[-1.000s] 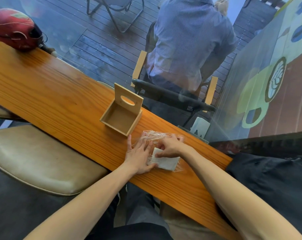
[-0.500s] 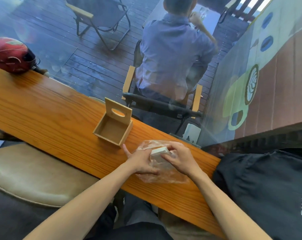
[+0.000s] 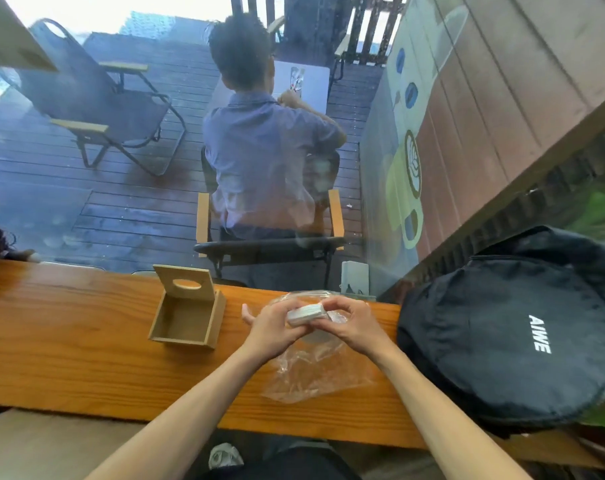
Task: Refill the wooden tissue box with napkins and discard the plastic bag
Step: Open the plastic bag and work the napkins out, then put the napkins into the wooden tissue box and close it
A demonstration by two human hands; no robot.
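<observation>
While my left hand (image 3: 271, 329) and right hand (image 3: 351, 327) pinch one stack of napkins (image 3: 306, 314) between them, fingers closed on its ends, the one plastic bag (image 3: 311, 372) hangs loose beneath and trails toward me across the counter (image 3: 69, 341). One wooden tissue box (image 3: 186, 322) sits just left of my left hand, lid (image 3: 185, 285) tipped up, its cavity bare. Open wood stretches further left. One black backpack (image 3: 508, 341) crowds my right wrist, and the counter's far edge meets the window glass just beyond my fingers; its near edge runs under my forearms.
</observation>
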